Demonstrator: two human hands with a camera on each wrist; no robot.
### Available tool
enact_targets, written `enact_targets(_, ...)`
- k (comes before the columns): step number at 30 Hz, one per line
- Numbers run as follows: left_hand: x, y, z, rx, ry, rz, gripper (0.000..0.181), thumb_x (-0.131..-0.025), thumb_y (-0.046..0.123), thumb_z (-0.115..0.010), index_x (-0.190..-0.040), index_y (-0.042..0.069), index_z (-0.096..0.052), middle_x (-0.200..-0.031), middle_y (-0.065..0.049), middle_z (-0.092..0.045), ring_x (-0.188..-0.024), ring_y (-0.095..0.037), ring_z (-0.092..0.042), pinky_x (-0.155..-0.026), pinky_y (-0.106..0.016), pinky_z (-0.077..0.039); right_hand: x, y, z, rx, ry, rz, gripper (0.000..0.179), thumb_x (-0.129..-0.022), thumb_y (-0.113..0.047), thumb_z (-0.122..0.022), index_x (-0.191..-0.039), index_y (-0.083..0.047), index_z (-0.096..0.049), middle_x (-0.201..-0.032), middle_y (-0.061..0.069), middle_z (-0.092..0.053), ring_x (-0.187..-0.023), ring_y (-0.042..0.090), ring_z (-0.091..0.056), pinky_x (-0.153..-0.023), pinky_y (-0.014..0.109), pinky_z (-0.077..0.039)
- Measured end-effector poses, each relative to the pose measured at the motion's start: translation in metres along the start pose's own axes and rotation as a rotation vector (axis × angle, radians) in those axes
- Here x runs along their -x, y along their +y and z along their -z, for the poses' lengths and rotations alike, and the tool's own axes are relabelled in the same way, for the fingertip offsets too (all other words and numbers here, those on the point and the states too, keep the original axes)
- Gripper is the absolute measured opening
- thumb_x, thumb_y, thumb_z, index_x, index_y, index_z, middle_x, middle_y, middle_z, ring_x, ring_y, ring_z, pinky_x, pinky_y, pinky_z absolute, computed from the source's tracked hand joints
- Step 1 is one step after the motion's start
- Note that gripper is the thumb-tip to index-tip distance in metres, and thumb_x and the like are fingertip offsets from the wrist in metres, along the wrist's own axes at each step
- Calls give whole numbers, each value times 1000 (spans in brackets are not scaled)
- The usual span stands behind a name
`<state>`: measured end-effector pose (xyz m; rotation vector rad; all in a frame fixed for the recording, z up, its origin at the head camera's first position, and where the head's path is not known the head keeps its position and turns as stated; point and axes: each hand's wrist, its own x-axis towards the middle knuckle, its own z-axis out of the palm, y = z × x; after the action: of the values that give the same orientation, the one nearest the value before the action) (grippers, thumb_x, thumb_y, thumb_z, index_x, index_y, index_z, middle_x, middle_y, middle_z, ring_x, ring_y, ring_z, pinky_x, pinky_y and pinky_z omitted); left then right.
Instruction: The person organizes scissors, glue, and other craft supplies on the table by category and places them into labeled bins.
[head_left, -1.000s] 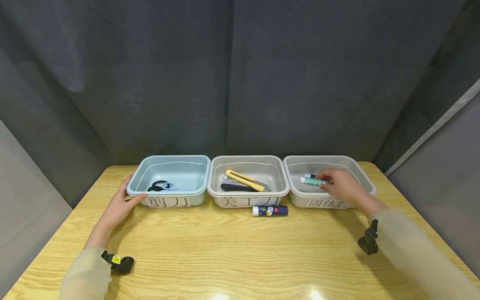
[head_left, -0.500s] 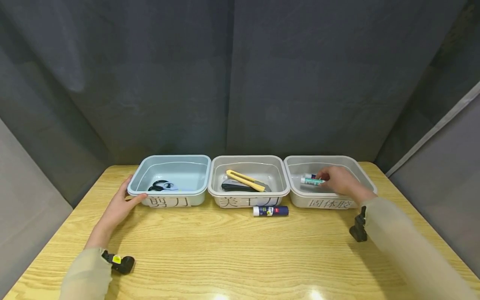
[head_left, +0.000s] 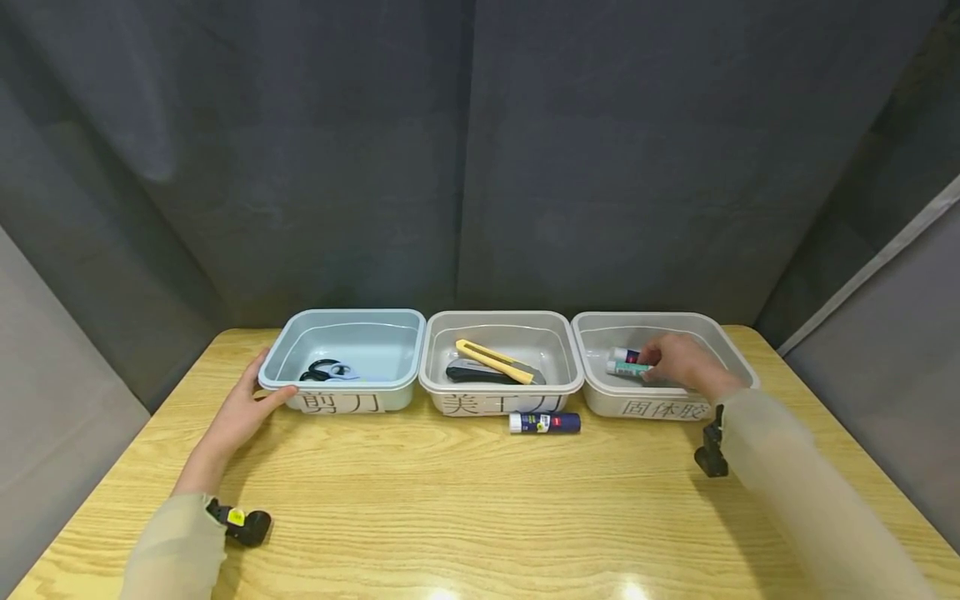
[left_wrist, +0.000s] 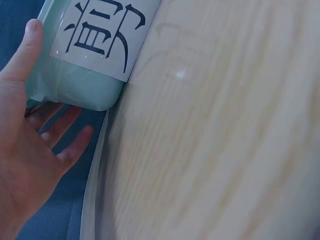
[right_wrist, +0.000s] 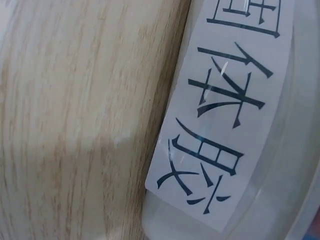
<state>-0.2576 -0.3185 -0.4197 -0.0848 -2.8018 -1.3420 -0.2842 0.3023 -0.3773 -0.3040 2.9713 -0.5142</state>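
Observation:
My left hand rests on the near left corner of the light blue bin, thumb along the front rim and fingers loosely extended by its side. Black-handled scissors lie inside that bin. At the right, my right hand reaches into a grey bin and pinches a teal glue stick. Partly behind it lies a glue stick with a white end and dark blue body. In the right wrist view the labelled front of this bin shows, while the fingers are out of sight.
Between these two stands another grey bin, holding a yellow utility knife and a black and grey one. A dark blue glue stick lies before it on the wooden table. Dark curtains hang behind.
The right hand has lowered slightly with the teal glue stick, and its forearm has swung inward. The left hand stays on the blue bin; the view has shifted slightly.

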Motion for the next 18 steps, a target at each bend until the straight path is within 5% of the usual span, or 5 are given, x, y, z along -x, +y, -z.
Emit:
enact_targets(9,0,0,-1,-1,-4,0,90,-85,45,-58,-147,16,1,-147,-25,-16,-128,-44,-24,-98,-65,-17,0,1,0,-9,-28,-70,19,-80,-6,-64,-98,1,-64,-93,15,-63,-82,25,-52,-79,46,-44)
enact_targets(18,0,0,-1,11,0,-9,89,-86,44,-58,-148,19,1,-147,-24,-16,-127,-43,-24,-98,-65,-18,9,-7,3,19,90,-12,22,-83,-9,-62,-103,1,-64,-90,12,-64,-79,22,-55,-74,43,-45)
